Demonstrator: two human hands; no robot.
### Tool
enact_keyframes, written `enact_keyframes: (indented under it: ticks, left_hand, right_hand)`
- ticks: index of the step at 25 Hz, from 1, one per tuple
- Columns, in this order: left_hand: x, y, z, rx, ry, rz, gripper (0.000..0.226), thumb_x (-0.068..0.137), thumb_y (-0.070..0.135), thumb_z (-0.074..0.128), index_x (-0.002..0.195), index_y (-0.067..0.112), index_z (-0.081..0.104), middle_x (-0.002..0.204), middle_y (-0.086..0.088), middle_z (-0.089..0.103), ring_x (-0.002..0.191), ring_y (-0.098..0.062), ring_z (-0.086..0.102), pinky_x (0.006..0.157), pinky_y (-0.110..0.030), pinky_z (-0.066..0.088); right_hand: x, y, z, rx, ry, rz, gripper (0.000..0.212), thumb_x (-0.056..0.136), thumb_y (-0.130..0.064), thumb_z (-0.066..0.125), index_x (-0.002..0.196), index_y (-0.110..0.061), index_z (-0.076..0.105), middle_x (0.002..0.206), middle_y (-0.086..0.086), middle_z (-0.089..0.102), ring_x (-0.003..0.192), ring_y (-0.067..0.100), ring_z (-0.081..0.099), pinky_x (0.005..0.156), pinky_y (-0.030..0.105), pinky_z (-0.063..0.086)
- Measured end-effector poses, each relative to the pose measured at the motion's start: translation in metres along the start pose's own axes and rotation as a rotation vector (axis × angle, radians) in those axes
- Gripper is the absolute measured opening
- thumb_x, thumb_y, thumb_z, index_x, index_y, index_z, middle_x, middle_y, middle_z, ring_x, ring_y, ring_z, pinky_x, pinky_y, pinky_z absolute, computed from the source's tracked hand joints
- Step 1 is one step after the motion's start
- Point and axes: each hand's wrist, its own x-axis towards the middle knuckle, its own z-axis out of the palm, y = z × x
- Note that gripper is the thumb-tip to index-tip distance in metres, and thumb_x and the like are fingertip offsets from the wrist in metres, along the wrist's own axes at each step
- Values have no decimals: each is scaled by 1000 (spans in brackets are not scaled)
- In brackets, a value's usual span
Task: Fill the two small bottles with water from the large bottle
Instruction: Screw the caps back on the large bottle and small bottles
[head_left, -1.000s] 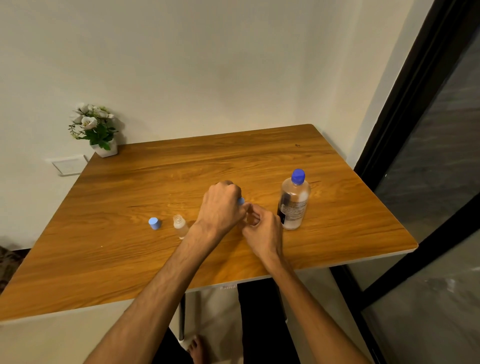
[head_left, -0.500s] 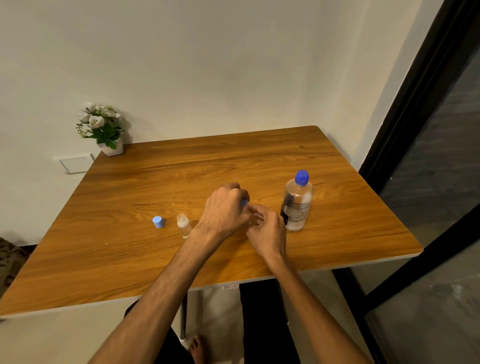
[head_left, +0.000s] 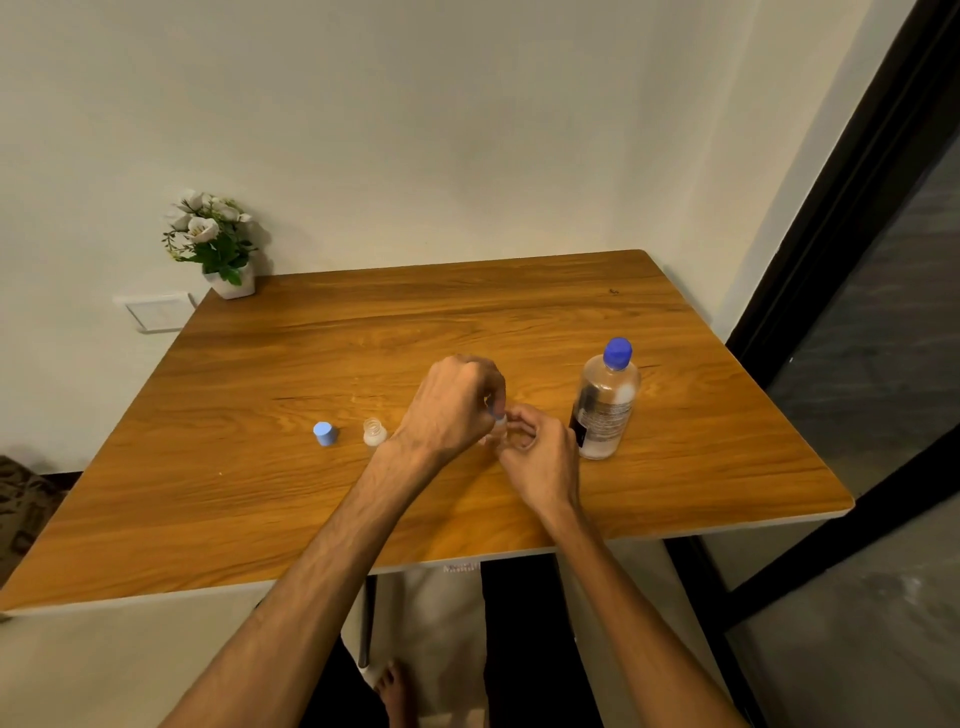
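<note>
Your wooden table (head_left: 519, 322) bare across its far half, capped large bottle (head_left: 605, 400) upright near the right edge, your left hand (head_left: 452, 408) pinching a blue cap over the mostly hidden small bottle (head_left: 500, 430) your right hand (head_left: 540, 457) grips, open small bottle (head_left: 374, 432) and loose cap (head_left: 325, 433) just left.

Orange-brown wood-grain table (head_left: 519, 322), blue cap (head_left: 325, 433), clear large bottle (head_left: 605, 402) blue-capped, white flowers (head_left: 205, 226), white pot (head_left: 232, 285)

A wooden worktop (head_left: 519, 322) stands in the corner of plain pale walls (head_left: 415, 130), with a small potted flower plant (head_left: 218, 244) at its far left corner, a white wall plate (head_left: 158, 312) beside it, and a dark-framed glass door (head_left: 883, 338) at right.
</note>
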Motion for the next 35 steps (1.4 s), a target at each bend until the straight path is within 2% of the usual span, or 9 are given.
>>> enact_keyframes:
  ticks: [5, 9, 12, 14, 17, 21, 26, 29, 35]
  left_hand:
    - [-22, -3, -8, -57, 145, 31, 43, 78, 15, 47, 105, 15, 81, 133, -4, 72, 128, -24, 64, 102, -48, 54]
    - [-61, -39, -21, -198, 575, -71, 34, 80, -2, 57, 101, 12, 80, 113, -2, 76, 107, -20, 71, 91, -39, 58]
    - [-96, -73, -29, -205, 717, -296, 31, 81, 4, 58, 101, 10, 80, 104, -4, 76, 90, -20, 70, 81, -41, 60]
    - [-111, -102, -27, -153, 611, -527, 39, 79, 20, 61, 115, 13, 77, 112, -6, 73, 92, -23, 68, 82, -45, 60]
    - [-120, -130, -19, -40, 272, -752, 58, 86, 34, 77, 140, 17, 64, 133, -14, 61, 117, -32, 62, 94, -45, 55]
    - [-115, -141, -11, -65, 241, -683, 39, 90, 40, 78, 121, 17, 75, 114, -9, 75, 103, -25, 70, 87, -37, 58]
    - [-105, -126, -20, -335, 503, -578, 21, 90, 33, 81, 98, 14, 82, 92, 1, 79, 85, -18, 73, 76, -33, 60]
    - [-96, -97, -24, -298, 432, -373, 17, 86, 29, 84, 94, 14, 81, 89, 4, 76, 78, -10, 68, 68, -17, 51]
    - [-93, -97, -21, 2, 372, -324, 18, 83, 32, 82, 90, 16, 81, 87, 3, 73, 75, -13, 67, 67, -37, 58]
  right_hand:
    - [-1, -1, -1, -11, -24, -20, 39, 81, -29, 89, 117, -27, 73, 115, -6, 79, 88, 2, 74, 84, 39, 64]
    - [-10, -10, -7, -25, 67, 10, 90, 70, -51, 92, 148, -25, 56, 125, -6, 75, 75, 2, 73, 78, 35, 65]
    - [-28, -36, -4, 7, 294, -177, 66, 80, -52, 82, 137, -25, 64, 109, -11, 75, 69, 4, 69, 61, 33, 61]
    - [-40, -57, 13, 57, 303, -283, 46, 86, -40, 83, 126, -23, 70, 109, -11, 75, 65, 5, 66, 55, 26, 56]
    - [-46, -76, 53, 25, 34, -234, 60, 82, -43, 86, 135, -27, 65, 126, -19, 70, 67, 4, 67, 60, 22, 58]
    - [-41, -72, 96, -73, -133, -159, 58, 77, -51, 85, 129, -37, 63, 109, -16, 78, 71, 2, 72, 77, 38, 63]
    - [-37, -65, 106, -86, -115, -136, 32, 83, -47, 82, 110, -35, 70, 87, -15, 77, 67, 3, 69, 66, 39, 61]
    - [-35, -63, 105, -108, -118, -155, 32, 83, -47, 74, 112, -35, 69, 78, -9, 76, 66, 12, 69, 63, 42, 59]
    - [-34, -64, 103, -72, -133, -148, 29, 85, -43, 72, 113, -33, 72, 84, -8, 79, 71, 11, 73, 65, 41, 62]
